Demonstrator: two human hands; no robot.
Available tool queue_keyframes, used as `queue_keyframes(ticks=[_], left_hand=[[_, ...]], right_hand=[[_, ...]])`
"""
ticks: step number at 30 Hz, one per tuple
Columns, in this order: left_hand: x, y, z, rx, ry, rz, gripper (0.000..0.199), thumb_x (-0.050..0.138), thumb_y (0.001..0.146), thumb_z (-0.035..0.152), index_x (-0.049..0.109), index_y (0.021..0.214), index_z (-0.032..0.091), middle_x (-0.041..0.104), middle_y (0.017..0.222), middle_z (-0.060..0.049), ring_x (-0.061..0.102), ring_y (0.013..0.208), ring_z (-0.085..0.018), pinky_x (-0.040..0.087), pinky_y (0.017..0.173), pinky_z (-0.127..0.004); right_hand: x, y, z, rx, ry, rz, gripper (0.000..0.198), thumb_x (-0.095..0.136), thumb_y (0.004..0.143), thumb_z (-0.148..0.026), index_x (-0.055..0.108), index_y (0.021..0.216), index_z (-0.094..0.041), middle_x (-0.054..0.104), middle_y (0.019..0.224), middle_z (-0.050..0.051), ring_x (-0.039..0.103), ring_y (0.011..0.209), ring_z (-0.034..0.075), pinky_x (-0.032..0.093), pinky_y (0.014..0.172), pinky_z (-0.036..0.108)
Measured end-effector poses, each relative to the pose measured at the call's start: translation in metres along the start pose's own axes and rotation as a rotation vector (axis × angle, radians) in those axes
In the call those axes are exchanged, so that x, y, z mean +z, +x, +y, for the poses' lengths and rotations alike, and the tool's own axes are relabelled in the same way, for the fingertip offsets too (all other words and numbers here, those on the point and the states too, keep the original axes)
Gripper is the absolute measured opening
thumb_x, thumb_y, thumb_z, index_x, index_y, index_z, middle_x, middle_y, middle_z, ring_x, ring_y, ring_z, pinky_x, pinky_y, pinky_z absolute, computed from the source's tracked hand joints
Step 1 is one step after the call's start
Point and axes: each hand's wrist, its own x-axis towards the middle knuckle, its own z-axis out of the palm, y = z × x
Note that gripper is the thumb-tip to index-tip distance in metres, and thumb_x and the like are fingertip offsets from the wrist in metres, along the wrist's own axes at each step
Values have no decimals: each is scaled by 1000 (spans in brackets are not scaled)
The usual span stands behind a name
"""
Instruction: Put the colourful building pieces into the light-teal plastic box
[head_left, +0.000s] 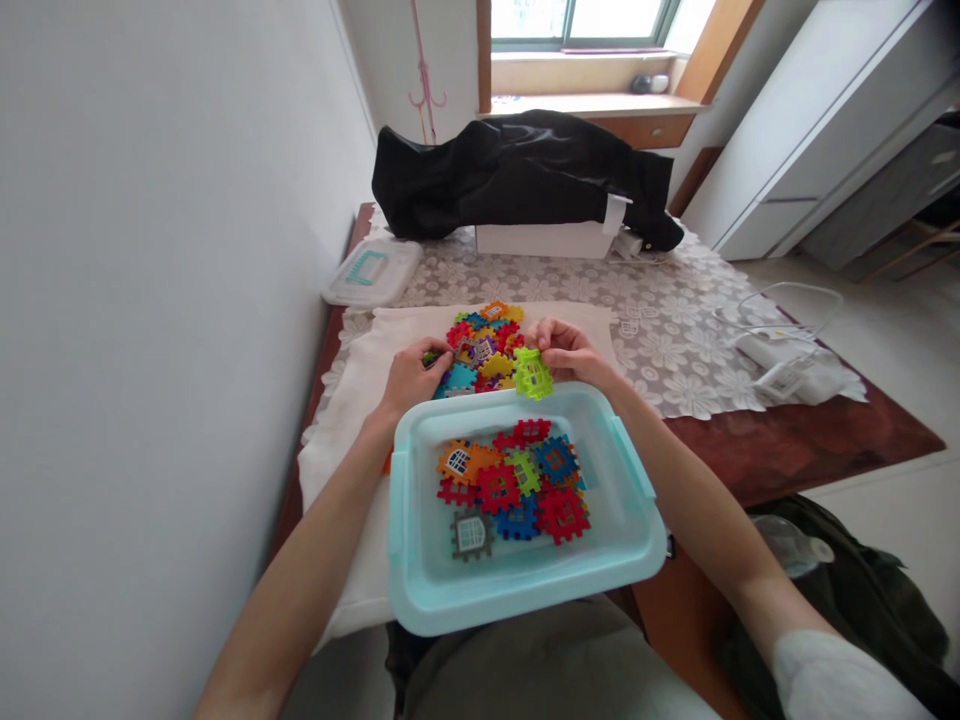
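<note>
Between thumb and fingers my right hand (568,350) pinches a lime-green interlocking building block (533,375), just above the far rim of a pale turquoise plastic tub (521,607). My left hand (418,373) is closed at the left edge of a pile of colourful blocks (495,368) on the white cloth. A small dark-green bit shows at its fingertips; its kind is mostly hidden. Inside the tub lie several notched square blocks, among them a red block (564,515), a blue block (556,459) and a grey block with a white window piece (472,535).
A white lid with a turquoise handle (371,272) lies at the table's far left by the wall. Across the back, a black cover (525,175) drapes over a white box. White packaging (787,360) sits at the right edge. A dark bag (862,590) stands below right.
</note>
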Motion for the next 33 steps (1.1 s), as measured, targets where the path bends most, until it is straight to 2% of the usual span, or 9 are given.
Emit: queue_keyframes(ticks=[4,9,14,18,22,25,27,30,33], left_hand=[[0,0,-1,10,-5,1,28,69,95,45,84,104,22,86,109,-9,78,101,-30,58,100,-43],[1,1,0,0,4,1,29,71,96,46,84,105,22,87,109,-9,78,100,-29,60,99,-42],[0,1,-1,-8,5,3,27,71,96,44,85,105,22,87,109,-9,78,101,-29,61,100,-42],[1,1,-2,-5,4,4,29,71,95,46,84,105,22,86,108,-10,78,99,-30,60,100,-43],[1,1,-2,-9,12,-4,31,70,96,48,84,106,22,86,108,-10,78,98,-30,60,100,-43],[0,1,-1,-5,21,2,31,70,96,47,85,106,22,86,110,-10,79,101,-30,60,103,-43],[0,1,0,-10,25,1,30,70,95,46,85,106,22,87,110,-9,78,101,-30,61,102,-43],[0,1,0,-17,17,-11,31,70,95,47,85,106,22,87,110,-9,79,100,-29,61,100,-43],[1,1,1,-15,14,-10,32,69,96,47,85,107,22,87,111,-9,79,101,-29,61,99,-42]], right_hand=[[-3,0,1,16,-59,-96,51,106,74,-52,65,81,-22,59,88,-1,52,78,14,44,68,25],[-9,-1,3,21,-84,-132,53,106,72,-54,65,81,-22,59,85,-2,52,77,14,43,69,26],[-10,0,2,-4,-77,-175,47,105,77,-52,68,81,-21,61,84,-2,54,78,14,44,73,26],[-10,-1,-1,-3,-86,-197,47,105,77,-52,69,80,-22,61,79,-2,56,77,14,47,75,26],[-9,-3,-1,64,-49,-239,46,103,77,-56,73,86,-23,66,79,-1,66,83,17,57,85,32],[-10,-3,3,71,-66,-154,49,96,83,-66,75,95,-24,71,82,0,73,87,20,62,94,38],[-12,0,7,43,-229,8,49,88,89,-71,77,100,-25,77,91,3,75,93,22,63,96,39],[-20,5,18,-6,-707,216,41,76,99,-66,80,114,-28,82,118,8,76,117,28,61,112,46],[-28,6,31,-6,-1163,219,46,75,101,-52,78,140,-28,72,155,13,63,150,35,45,134,57]])
